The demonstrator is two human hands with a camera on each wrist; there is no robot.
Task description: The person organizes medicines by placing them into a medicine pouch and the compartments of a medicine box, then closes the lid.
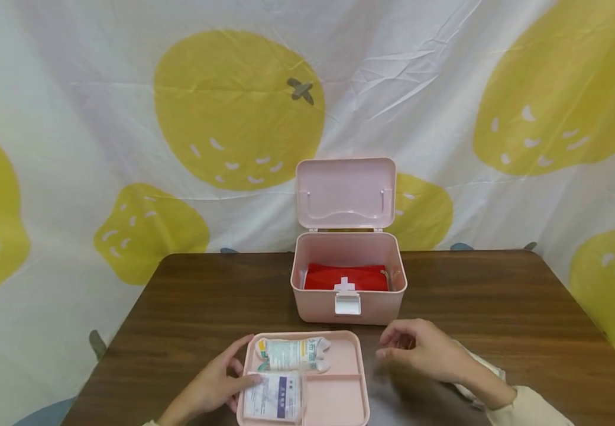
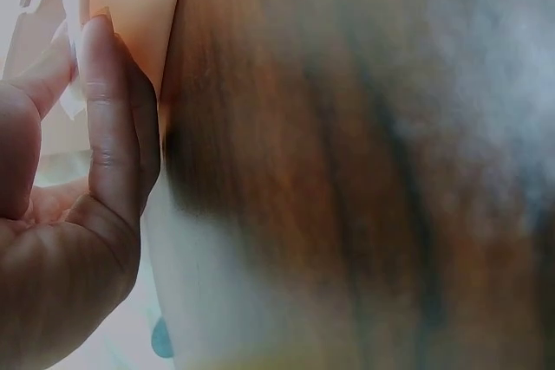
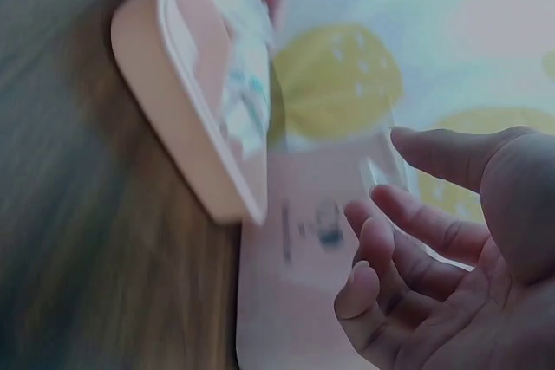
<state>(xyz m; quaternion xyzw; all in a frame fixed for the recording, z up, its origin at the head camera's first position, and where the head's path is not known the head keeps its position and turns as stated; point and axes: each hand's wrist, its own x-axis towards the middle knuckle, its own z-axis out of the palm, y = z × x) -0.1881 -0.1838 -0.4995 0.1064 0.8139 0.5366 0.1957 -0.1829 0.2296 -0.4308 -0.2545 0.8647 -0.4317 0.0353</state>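
Observation:
A pink divided tray (image 1: pixel 336 399) lies at the front of the table. My left hand (image 1: pixel 213 380) grips its left side, thumb over the rim at a flat white packet with a purple stripe (image 1: pixel 275 396). In the left wrist view, the fingers (image 2: pixel 108 119) lie along the tray's outer wall (image 2: pixel 134 15). A clear-wrapped roll with green print (image 1: pixel 291 353) sits in the back compartment. My right hand (image 1: pixel 419 350) is off the tray's right side, fingers loosely curled and holding nothing. The right wrist view shows it before the pink box (image 3: pixel 295 301).
Behind the tray stands the pink box (image 1: pixel 307 305), its lid (image 1: pixel 346 192) raised and its white latch (image 1: pixel 347 304) hanging at the front. A red pouch with a white cross (image 1: pixel 318 278) lies inside. A whitish thing (image 1: pixel 480 370) shows partly behind my right wrist. A lemon-print cloth (image 1: pixel 392 71) hangs behind the table.

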